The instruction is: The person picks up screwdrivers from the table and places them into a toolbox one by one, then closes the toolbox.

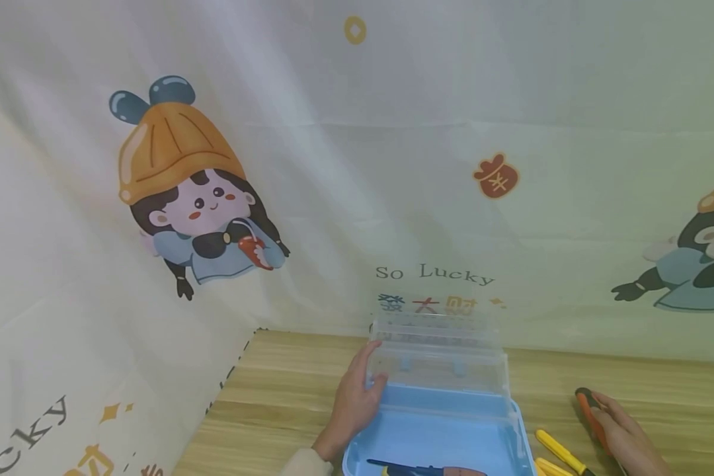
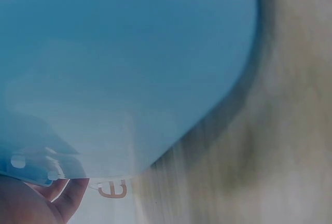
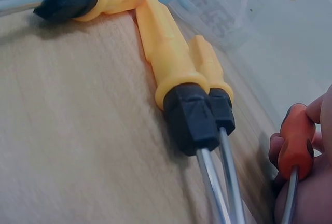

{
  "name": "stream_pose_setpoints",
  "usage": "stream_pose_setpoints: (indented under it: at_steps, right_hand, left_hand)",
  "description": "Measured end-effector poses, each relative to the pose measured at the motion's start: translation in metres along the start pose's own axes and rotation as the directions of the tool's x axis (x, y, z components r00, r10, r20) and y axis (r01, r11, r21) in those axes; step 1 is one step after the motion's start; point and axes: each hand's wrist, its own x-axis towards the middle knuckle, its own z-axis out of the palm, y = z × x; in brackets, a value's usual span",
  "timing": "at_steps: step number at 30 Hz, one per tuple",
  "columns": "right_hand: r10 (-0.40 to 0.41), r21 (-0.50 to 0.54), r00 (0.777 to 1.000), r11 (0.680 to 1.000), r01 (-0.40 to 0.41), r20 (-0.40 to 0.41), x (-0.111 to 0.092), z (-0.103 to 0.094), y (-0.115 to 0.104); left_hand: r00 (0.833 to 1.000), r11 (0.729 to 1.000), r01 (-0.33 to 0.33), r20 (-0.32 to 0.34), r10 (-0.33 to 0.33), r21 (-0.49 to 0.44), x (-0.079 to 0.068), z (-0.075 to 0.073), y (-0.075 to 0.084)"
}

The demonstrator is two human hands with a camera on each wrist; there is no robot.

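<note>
A light-blue plastic toolbox [image 1: 434, 436] sits on the table, its clear lid [image 1: 446, 370] raised at the back. My left hand [image 1: 357, 396] grips the lid's left edge near the back corner, thumb on the near side. In the left wrist view the box's blue side [image 2: 129, 68] hides most of that hand's fingers [image 2: 70, 198]. Over the table to the right of the box, my right hand [image 1: 627, 433] holds a screwdriver [image 3: 296, 146] by its orange and black handle, the metal shaft pointing back toward me. Tools with dark and orange parts [image 1: 428, 471] lie inside the box's near end.
Yellow-handled screwdrivers [image 3: 168, 53] with black collars and metal shafts lie on the wooden table [image 1: 274, 396] between the box and my right hand. A printed cloth [image 1: 333, 198] hangs behind the table and along its left side.
</note>
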Motion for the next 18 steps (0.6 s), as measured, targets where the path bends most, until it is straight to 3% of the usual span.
stream_pose_setpoints:
  at_steps: [18]
  right_hand:
    - [-0.009, 0.074, 1.000, 0.997, 0.008, 0.015, -0.0010, -0.0003, -0.0031]
  left_hand:
    - [1.000, 1.000, -0.010, 0.006, 0.010, -0.018, -0.0001, -0.0009, 0.0007]
